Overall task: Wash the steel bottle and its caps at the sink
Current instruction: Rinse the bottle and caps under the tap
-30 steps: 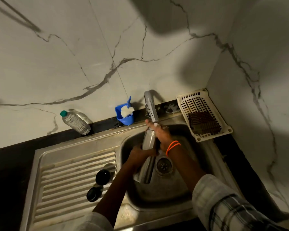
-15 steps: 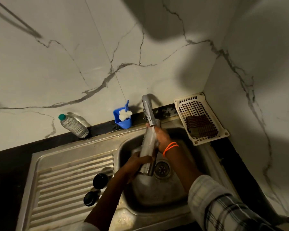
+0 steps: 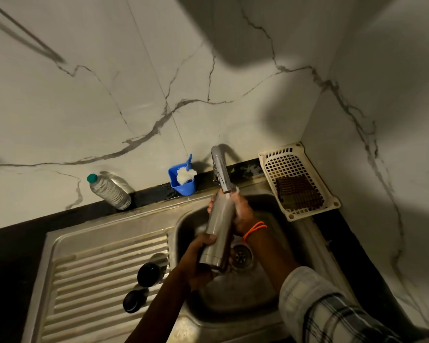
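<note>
Nearest, a plaid sleeve [image 3: 332,313] at lower right. Two black caps [image 3: 148,274] on the ribbed drainboard [image 3: 97,268], one just beyond the other, left of the basin and apart from both hands. Over the sink basin [image 3: 258,293], left hand [image 3: 200,258] with fingers curled round the lower end of the steel bottle [image 3: 219,229], gripping it. Bottle held above the drain [image 3: 240,256], long axis running from near to far and tilted, open mouth pointing up and away, right beneath the faucet spout [image 3: 224,177]. Plain brushed steel body, cylindrical, dull grey sheen, uncapped. Right hand [image 3: 243,214], orange thread at the wrist, wrapped round the bottle's upper part near the mouth, fingers curled about it. Farther back along the counter edge: blue holder with a white brush [image 3: 183,179], clear plastic bottle with a green cap [image 3: 108,191] leaning at the marble wall, cream perforated basket [image 3: 297,179] in the right corner
</note>
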